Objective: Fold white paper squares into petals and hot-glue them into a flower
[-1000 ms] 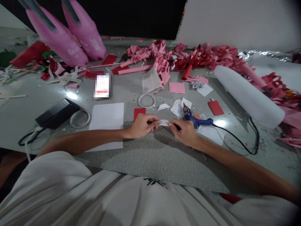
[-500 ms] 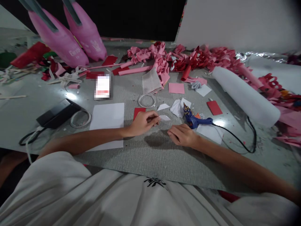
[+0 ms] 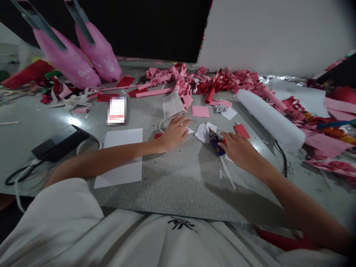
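Observation:
My right hand (image 3: 241,150) is closed around a dark blue hot glue gun (image 3: 215,142), its speckled nozzle aimed up and to the left. From the gun's rear a pale glue stick (image 3: 228,173) points down toward me. My left hand (image 3: 175,134), somewhat blurred, reaches palm down with fingers stretched out. Small white paper pieces (image 3: 190,131) lie by its fingertips. Fanned white paper scraps (image 3: 202,133) rest just left of the nozzle. Partly under my left wrist is a red paper piece (image 3: 157,136).
A white sheet (image 3: 122,168) lies under my left forearm. Farther left are a phone (image 3: 116,110) and a black power adapter (image 3: 57,144). Pink bottles (image 3: 97,52) stand at the back left. A white paper roll (image 3: 271,120) and crumpled pink paper (image 3: 244,81) fill the right and back.
My right hand has moved right and taken hold of the glue gun, which has turned. My left hand has let go of the small white paper and opened. The view has shifted slightly.

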`<state>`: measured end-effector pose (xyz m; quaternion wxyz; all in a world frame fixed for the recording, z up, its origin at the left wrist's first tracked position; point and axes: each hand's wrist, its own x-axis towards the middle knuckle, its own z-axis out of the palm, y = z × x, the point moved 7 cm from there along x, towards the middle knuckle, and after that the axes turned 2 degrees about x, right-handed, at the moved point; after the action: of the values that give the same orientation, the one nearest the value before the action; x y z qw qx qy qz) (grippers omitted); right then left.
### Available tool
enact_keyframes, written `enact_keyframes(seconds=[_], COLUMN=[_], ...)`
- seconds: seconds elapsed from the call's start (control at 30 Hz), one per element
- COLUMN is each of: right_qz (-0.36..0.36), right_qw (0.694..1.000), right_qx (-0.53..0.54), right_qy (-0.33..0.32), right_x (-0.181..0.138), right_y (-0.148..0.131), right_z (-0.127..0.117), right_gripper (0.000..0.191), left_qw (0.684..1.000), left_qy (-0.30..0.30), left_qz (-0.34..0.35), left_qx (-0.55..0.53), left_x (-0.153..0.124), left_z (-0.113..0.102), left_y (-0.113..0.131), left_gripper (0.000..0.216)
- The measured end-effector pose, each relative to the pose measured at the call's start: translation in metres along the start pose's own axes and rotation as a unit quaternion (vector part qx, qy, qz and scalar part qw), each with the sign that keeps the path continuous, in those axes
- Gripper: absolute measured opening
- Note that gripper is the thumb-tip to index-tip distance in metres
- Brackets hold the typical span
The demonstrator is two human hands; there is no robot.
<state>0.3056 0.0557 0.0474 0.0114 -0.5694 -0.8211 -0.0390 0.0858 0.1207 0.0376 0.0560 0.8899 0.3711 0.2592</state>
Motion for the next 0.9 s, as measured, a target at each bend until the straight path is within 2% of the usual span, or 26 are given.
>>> enact_keyframes(seconds=[0.13,0.2,0.3,0.5,0.6,0.7,0.8,0.9], right_qz=[-0.047,-0.046,-0.026,-0.001,0.013,0.026,0.031,0.005], right_qw=[0.997,0.997,0.997,0.995,0.996,0.997,0.997,0.997], right_qx=[0.020,0.032,0.063,0.102,0.083,0.074,0.070,0.055], right_qy=[-0.057,-0.058,-0.041,-0.012,-0.001,0.005,0.023,0.050], right_x=[-0.014,-0.017,-0.019,-0.017,-0.011,-0.007,-0.006,-0.004], right_y=[0.002,0.004,0.011,0.039,0.053,0.061,0.059,0.045], right_z=[0.008,0.008,0.008,0.008,0.014,0.020,0.018,0.009], right_gripper=[0.063,0.071,0.067,0.069,0.066,0.066,0.066,0.063], left_qw=[0.990,0.988,0.988,0.979,0.966,0.966,0.976,0.980], left_qy=[-0.087,-0.112,-0.133,-0.119,-0.128,-0.123,-0.103,-0.088], left_qz=[0.107,0.104,0.078,0.141,0.174,0.169,0.137,0.151], left_qx=[-0.003,0.003,0.023,0.092,0.143,0.155,0.135,0.096], left_x=[0.018,0.024,0.027,0.019,0.014,0.008,0.003,0.000], left_z=[0.030,0.040,0.050,0.051,0.049,0.043,0.039,0.041], left_y=[0.040,0.049,0.051,0.057,0.062,0.061,0.053,0.053], left_gripper=[0.035,0.036,0.035,0.016,0.018,0.022,0.025,0.033])
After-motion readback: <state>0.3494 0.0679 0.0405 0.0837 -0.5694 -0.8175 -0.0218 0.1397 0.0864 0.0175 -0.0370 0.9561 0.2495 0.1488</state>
